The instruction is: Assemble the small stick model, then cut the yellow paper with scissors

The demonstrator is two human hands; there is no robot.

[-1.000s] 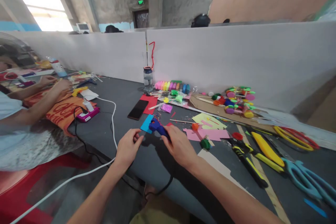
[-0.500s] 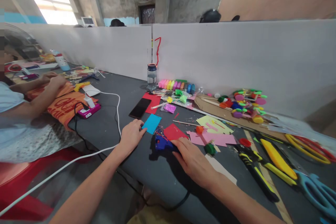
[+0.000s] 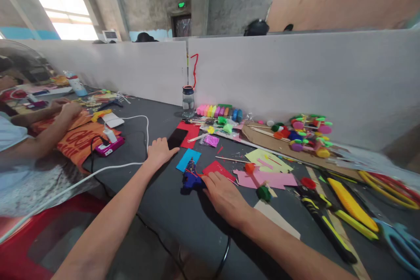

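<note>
My left hand [image 3: 160, 152] rests low over the table at the near left edge of a dark phone [image 3: 178, 138], its thumb stretched apart from the fingers; the phone is partly covered. A blue glue gun [image 3: 192, 180] lies in my right hand [image 3: 226, 193], whose fingers close around its right end. The gun's front end reaches the near edge of a blue card [image 3: 188, 159], with thin red strands about it. Behind my right fingers sits a red card [image 3: 219, 169]. A larger red sheet [image 3: 192, 133] lies partly under the phone.
Pliers [image 3: 323, 218], a yellow-handled cutter [image 3: 352, 201] and blue-handled scissors [image 3: 400, 245] lie right. Pink paper [image 3: 265, 179], clay blocks [image 3: 219, 111] and a jar [image 3: 188, 101] stand or lie beyond. A white cable [image 3: 108, 167] crosses left, near a purple power strip [image 3: 110, 145] and another person's arms [image 3: 52, 124].
My left hand has shifted from beside the blue card up and left to the phone. My right hand has carried the glue gun left, toward the blue card. The view has tilted slightly.
</note>
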